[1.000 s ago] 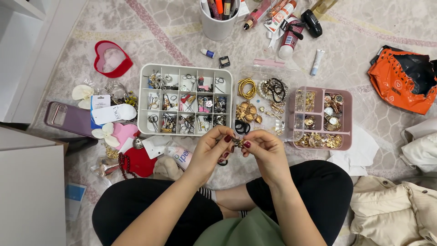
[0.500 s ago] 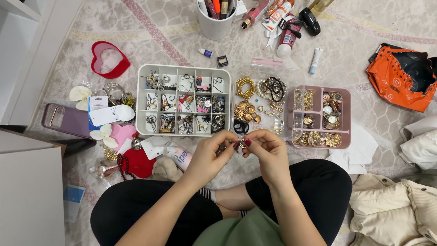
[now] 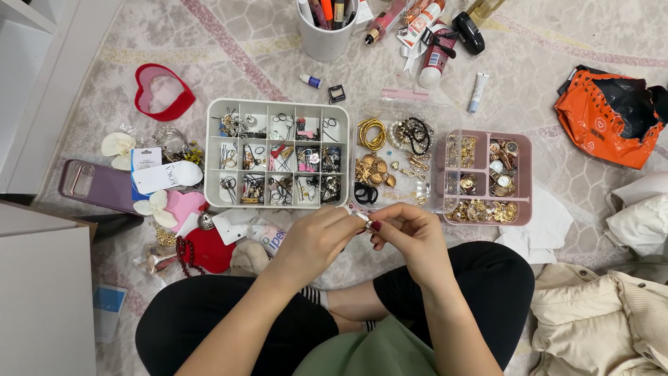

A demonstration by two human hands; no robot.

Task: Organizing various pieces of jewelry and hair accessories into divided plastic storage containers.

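My left hand (image 3: 316, 240) and my right hand (image 3: 410, 237) meet above my crossed legs, fingertips pinched together on a small gold jewellery piece (image 3: 364, 223). Most of the piece is hidden by the fingers. Just beyond the hands lies a white divided organiser (image 3: 212, 157) with several compartments of hair clips and small trinkets. To its right are a clear tray (image 3: 362, 111) with gold bangles, beads and black hair ties, and a pink divided tray (image 3: 523, 177) with gold earrings and watches.
A white cup (image 3: 323, 42) of pens and several cosmetic tubes (image 3: 424, 42) lie at the top. A red heart box (image 3: 161, 92), purple phone case (image 3: 94, 184), tags and red beads sit left. An orange bag (image 3: 605, 125) and cream clothing (image 3: 598, 320) are right.
Both hands stay pinched on the small piece; the fingers have shifted slightly around it and the left hand now covers more of it. The view has drifted a little.
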